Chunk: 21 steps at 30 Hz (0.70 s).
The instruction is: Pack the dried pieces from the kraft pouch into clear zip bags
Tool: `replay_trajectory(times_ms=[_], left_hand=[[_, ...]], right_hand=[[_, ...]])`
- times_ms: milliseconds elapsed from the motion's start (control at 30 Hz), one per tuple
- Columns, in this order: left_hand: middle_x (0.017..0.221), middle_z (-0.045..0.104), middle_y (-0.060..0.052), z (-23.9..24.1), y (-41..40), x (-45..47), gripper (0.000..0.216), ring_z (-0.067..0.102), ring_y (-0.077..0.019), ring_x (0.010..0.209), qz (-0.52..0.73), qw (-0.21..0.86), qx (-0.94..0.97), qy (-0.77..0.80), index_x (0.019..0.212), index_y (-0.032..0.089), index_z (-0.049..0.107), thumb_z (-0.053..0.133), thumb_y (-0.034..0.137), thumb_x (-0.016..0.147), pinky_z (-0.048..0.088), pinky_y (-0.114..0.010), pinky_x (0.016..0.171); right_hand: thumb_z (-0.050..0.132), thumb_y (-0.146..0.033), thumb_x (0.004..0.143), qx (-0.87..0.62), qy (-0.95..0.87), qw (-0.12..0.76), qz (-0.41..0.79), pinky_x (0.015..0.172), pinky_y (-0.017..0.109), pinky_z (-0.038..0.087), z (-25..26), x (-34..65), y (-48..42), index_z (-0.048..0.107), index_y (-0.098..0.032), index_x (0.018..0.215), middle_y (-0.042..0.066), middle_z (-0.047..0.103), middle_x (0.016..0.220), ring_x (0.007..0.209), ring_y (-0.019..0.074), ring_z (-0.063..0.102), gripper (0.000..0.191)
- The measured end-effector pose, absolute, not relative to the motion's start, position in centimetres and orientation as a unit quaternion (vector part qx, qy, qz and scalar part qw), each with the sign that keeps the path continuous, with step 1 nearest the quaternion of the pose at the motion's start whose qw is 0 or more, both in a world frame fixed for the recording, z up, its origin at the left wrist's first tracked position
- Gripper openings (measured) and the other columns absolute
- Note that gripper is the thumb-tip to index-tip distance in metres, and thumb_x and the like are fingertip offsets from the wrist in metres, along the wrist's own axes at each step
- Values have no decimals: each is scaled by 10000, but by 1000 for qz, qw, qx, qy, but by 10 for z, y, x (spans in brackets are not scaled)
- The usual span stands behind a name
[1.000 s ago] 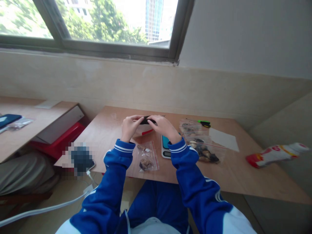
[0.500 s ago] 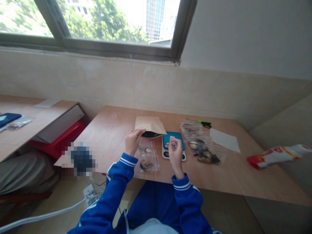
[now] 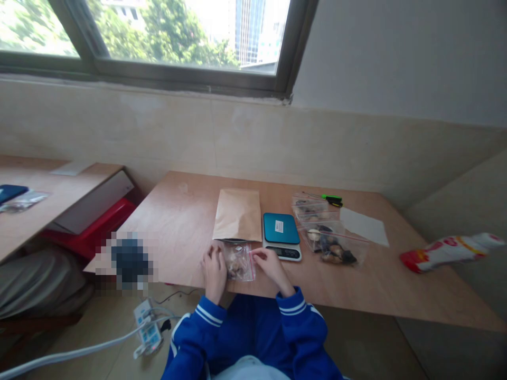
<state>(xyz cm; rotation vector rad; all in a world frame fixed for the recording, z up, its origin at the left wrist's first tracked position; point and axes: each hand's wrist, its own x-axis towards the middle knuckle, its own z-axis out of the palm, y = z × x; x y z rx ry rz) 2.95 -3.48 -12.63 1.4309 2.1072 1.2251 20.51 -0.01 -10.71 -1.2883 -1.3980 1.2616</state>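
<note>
A clear zip bag holding brownish dried pieces lies flat near the table's front edge. My left hand rests over its left side, fingers stretched forward and a little apart. At the bag's red-lined zip edge, the fingertips of my right hand are pinched together on the plastic. Just beyond lies a brown kraft paper pouch, its dark mouth facing me and partly over the zip bag. To the right of the pouch sits a digital scale with a teal top and a small white label.
Several zip bags with dark and pale pieces lie right of the scale. Behind them are green-and-black scissors and a white sheet. A red and white bottle lies at the right. A power strip is on the floor.
My left hand has let go of the pouch, which now lies flat, and come down onto the zip bag. My right hand has moved left and down from above the scale to the bag's zip edge.
</note>
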Motion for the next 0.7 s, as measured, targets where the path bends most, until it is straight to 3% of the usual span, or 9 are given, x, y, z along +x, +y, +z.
replay_trajectory(times_ms=[133,233,400,467,567,700], left_hand=[[1120,603,-152,-122,-43,41,396,508,-288,1133,442,224,509,704,952,156,667,314,325,892,332,-505,1013],[1000,662,-92,-110,-46,50,418,582,-239,1018,484,332,482,650,959,188,659,309,411,906,403,-432,955],[897,676,-75,-93,-57,57,434,631,-218,819,535,480,371,588,954,159,625,511,542,785,492,-353,762],[873,676,-71,-85,-64,57,429,632,-206,792,554,489,350,576,915,150,626,578,537,735,498,-325,725],[862,669,-49,-70,-74,58,388,629,-171,779,586,456,340,577,970,168,610,543,505,788,497,-283,708],[923,654,-53,-54,-75,61,384,618,-144,730,585,413,395,576,1084,189,557,449,491,871,497,-267,656]], right_hand=[[633,-246,692,-460,-570,386,561,768,352,527,-98,201,-6,707,-172,803,63,725,837,799,208,667,153],[654,-275,710,-422,-575,382,588,801,359,510,-93,196,-10,693,-168,796,65,713,860,835,208,657,143],[756,-360,646,-389,-537,410,626,785,320,493,-95,193,-16,570,-184,741,7,641,812,777,162,622,274],[791,-391,606,-380,-523,416,639,761,299,489,-94,194,-19,504,-196,719,-19,599,769,764,151,604,365],[779,-411,638,-374,-530,408,643,701,270,483,-85,195,-26,468,-203,724,-41,549,715,708,131,577,384],[658,-421,781,-367,-575,398,614,798,318,490,-60,194,-32,586,-193,892,25,624,891,848,172,612,264]])
